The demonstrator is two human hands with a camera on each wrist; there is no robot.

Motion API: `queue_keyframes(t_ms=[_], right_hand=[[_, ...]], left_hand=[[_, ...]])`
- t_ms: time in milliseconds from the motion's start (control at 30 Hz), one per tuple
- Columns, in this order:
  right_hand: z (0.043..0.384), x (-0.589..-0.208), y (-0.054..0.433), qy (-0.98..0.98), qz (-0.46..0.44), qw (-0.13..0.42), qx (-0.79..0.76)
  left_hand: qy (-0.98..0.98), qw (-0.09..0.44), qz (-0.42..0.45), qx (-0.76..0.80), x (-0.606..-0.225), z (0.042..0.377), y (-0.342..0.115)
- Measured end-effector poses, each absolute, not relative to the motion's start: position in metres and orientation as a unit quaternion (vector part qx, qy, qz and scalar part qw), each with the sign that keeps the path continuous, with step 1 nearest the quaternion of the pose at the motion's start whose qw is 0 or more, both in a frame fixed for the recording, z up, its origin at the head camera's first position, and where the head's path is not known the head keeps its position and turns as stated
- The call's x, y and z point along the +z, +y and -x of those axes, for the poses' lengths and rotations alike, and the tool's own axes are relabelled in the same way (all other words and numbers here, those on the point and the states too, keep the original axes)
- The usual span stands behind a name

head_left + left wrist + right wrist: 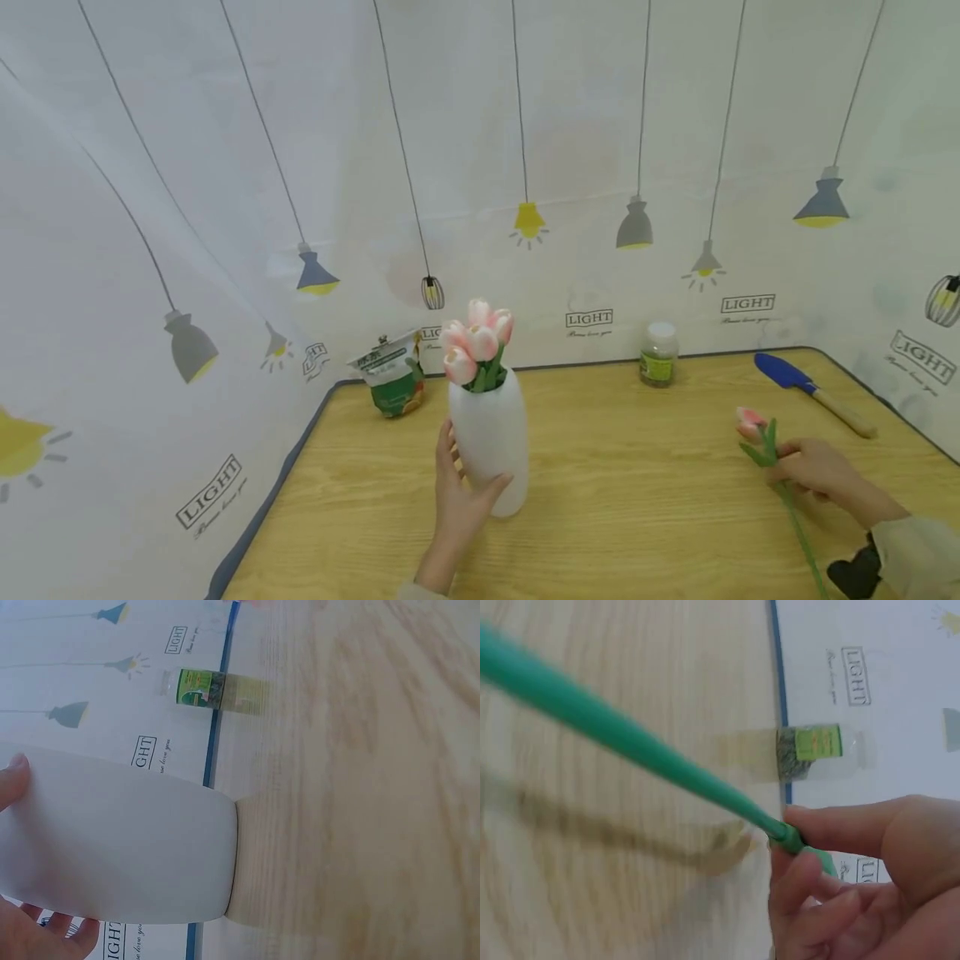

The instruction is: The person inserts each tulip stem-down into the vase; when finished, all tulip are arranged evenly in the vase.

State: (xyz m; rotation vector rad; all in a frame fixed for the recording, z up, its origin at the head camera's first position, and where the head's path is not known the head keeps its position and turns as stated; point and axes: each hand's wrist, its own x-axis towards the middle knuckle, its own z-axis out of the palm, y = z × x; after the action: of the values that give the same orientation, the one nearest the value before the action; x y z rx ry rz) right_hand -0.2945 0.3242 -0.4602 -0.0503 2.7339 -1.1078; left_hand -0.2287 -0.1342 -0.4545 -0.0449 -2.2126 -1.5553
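Note:
A white vase (491, 437) stands upright on the table, with several pink-and-white tulips (480, 343) in its mouth. My left hand (462, 497) grips the vase low on its side, thumb across the front and fingers round the left; the left wrist view shows the vase's base (225, 859) at the tabletop. At the right, my right hand (821, 475) pinches a single tulip (752, 423) by its green stem (630, 739) just below the leaves. The bloom points away from me and the stem runs back toward the near edge.
A green-and-white pouch (395, 383) stands at the back left. Near the back wall is a clear jar (659, 357) with a white lid and green label. A blue trowel (813, 392) with a wooden handle lies at the back right. Printed cloth walls (585, 267) enclose the wooden table (622, 517).

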Motion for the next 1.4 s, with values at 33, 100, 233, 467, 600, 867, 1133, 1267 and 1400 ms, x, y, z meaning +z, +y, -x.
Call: queue_keyframes(t_ms=[33,100,233,467,600,867,1133,1267,1400], right_hand=[[0.293,-0.458,0.320,0.919,0.026,0.090,-0.383],[0.292,-0.451,0.310,0.913,0.035,0.077,-0.398],[0.294,-0.433,0.283,0.907,0.045,0.032,-0.418],[0.298,-0.385,0.216,0.843,0.040,-0.084,-0.529],[0.295,-0.352,0.171,0.740,0.068,-0.132,-0.655],[0.282,-0.289,0.102,0.588,0.144,-0.147,-0.782],[0.274,-0.242,0.074,0.466,0.198,-0.228,-0.831],[0.271,-0.226,0.069,0.421,0.210,-0.276,-0.838],[0.269,-0.219,0.064,0.402,0.218,-0.308,-0.834]], left_hand=[[-0.798,0.216,0.015,-0.562,-0.454,0.228,-0.134],[-0.797,0.211,0.012,-0.565,-0.451,0.226,-0.133],[-0.796,0.199,0.004,-0.572,-0.441,0.220,-0.130],[-0.797,0.205,0.015,-0.568,-0.430,0.214,-0.130],[-0.799,0.220,0.025,-0.559,-0.444,0.222,-0.135],[-0.793,0.236,0.036,-0.561,-0.457,0.229,-0.137],[-0.802,0.231,0.040,-0.550,-0.455,0.229,-0.136],[-0.804,0.231,0.036,-0.547,-0.455,0.229,-0.136],[-0.803,0.227,0.030,-0.551,-0.455,0.229,-0.137]])
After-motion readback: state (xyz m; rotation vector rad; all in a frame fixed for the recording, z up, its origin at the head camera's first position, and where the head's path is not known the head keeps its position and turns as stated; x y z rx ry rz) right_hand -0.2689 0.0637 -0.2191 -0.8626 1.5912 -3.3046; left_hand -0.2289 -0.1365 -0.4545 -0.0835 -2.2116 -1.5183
